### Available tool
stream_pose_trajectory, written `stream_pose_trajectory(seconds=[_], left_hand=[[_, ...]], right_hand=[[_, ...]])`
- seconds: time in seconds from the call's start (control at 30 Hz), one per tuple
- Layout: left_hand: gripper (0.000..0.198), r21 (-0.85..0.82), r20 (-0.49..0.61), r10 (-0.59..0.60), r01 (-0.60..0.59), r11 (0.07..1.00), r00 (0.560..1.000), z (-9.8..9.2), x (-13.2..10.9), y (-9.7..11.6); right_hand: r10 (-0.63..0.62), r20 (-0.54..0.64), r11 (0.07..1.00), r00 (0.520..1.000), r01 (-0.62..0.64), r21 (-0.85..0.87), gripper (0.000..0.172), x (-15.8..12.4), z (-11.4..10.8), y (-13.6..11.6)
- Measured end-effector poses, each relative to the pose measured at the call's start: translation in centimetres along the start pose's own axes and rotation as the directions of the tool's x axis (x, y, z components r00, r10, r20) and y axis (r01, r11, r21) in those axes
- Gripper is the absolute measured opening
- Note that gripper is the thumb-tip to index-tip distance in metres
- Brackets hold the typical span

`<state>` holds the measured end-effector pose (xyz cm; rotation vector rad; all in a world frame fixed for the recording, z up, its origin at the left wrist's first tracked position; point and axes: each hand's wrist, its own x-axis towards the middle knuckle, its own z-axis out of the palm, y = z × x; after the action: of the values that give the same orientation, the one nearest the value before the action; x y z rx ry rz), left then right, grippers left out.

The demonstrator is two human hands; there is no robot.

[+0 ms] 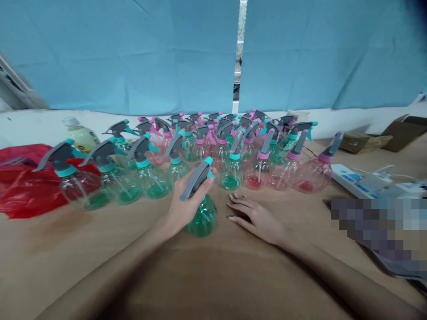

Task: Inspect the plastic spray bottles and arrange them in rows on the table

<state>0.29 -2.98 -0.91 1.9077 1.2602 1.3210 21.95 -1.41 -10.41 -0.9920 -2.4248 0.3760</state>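
My left hand (187, 202) is wrapped around the neck and grey trigger head of a green spray bottle (202, 218), which stands upright near the front of the table. A turquoise nozzle pokes out above my fingers, and the collar is hidden behind them. To the right, my right hand (255, 218) lies on the tabletop with its fingers apart and nothing in it. Just beyond it stand another green spray bottle (231, 173) and a pink spray bottle (257, 175). My right fingertips are apart from both.
Several green and pink spray bottles (153, 180) stand in rows across the table (160, 271). A red plastic bag (30, 191) lies at left, with a yellowish bottle (82, 135) behind it. A power strip (353, 180), cables and cardboard (363, 142) sit at right. A blue curtain (133, 58) hangs behind.
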Motion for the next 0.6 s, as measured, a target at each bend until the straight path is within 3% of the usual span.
stream_pose_trajectory(seconds=[0.6], left_hand=[[0.017, 0.05, -0.024, 0.013, -0.011, 0.999, 1.0, -0.01, 0.06, -0.26]], right_hand=[[-0.011, 0.013, 1.0, 1.0, 0.011, -0.004, 0.046, 0.07, -0.09, 0.04]])
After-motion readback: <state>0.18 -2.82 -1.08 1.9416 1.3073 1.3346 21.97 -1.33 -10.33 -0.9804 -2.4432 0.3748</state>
